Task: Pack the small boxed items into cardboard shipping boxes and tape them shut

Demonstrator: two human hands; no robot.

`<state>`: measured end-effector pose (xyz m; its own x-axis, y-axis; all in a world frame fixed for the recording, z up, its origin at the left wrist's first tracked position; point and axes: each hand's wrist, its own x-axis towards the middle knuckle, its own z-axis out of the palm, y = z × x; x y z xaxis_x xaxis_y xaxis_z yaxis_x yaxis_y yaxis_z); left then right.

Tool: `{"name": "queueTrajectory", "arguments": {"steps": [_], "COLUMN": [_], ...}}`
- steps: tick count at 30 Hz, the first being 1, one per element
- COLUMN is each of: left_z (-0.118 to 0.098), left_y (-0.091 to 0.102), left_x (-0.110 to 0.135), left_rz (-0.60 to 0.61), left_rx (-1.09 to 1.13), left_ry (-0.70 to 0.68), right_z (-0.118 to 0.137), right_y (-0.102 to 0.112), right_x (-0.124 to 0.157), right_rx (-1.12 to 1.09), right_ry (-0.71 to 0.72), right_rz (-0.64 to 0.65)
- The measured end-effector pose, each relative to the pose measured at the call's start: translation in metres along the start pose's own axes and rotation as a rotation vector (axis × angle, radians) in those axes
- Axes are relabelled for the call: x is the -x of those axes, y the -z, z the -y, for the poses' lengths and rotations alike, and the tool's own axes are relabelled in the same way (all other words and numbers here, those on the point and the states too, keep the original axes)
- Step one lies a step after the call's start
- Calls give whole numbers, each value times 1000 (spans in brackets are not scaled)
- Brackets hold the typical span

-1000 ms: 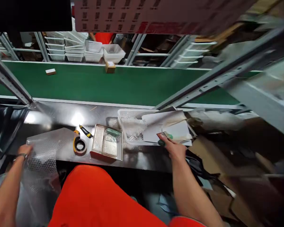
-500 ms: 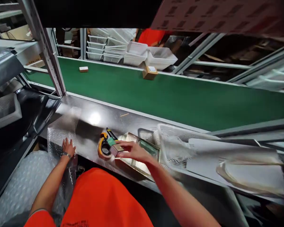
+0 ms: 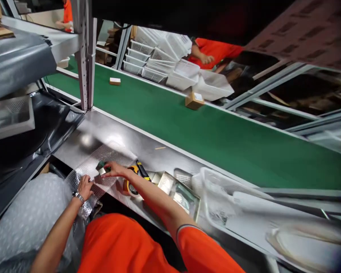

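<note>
the right hand (image 3: 113,169), clamped on a small green-and-pale box (image 3: 101,171), has brought it over the clear bubble-wrap sheet (image 3: 113,153), putting both within reach of the left hand (image 3: 85,188), whose grip i cannot tell.

White glare on the steel table (image 3: 110,129), blurred papers (image 3: 255,212) at lower right, dark upper edge

We stretch our left forearm (image 3: 61,229) forward, the left hand (image 3: 85,187) back-up with fingers bent. Our right arm (image 3: 161,201) reaches leftward across our front, the right hand (image 3: 113,169) near the left, thumb and fingers pinching.
</note>
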<state>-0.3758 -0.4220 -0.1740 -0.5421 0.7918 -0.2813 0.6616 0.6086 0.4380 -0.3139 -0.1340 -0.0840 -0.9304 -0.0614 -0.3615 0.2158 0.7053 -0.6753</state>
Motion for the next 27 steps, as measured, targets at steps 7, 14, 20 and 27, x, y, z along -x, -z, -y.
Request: {"name": "queueTrajectory", "arguments": {"steps": [7, 14, 20, 27], "left_z": [6, -11, -31, -68], "left_y": [-8, 14, 19, 9], "left_x": [8, -16, -41, -89], "left_rz": [-20, 99, 81, -184], "left_rx": [47, -80, -66, 236], "left_ry": [8, 134, 220, 126], "right_z": [-24, -34, -32, -49], "right_y": [20, 16, 31, 35], "right_x": [-34, -31, -43, -49], "right_rx": [334, 199, 153, 96], "right_ry": [-265, -286, -516, -525], "right_rz": [-221, -372, -397, -357]}}
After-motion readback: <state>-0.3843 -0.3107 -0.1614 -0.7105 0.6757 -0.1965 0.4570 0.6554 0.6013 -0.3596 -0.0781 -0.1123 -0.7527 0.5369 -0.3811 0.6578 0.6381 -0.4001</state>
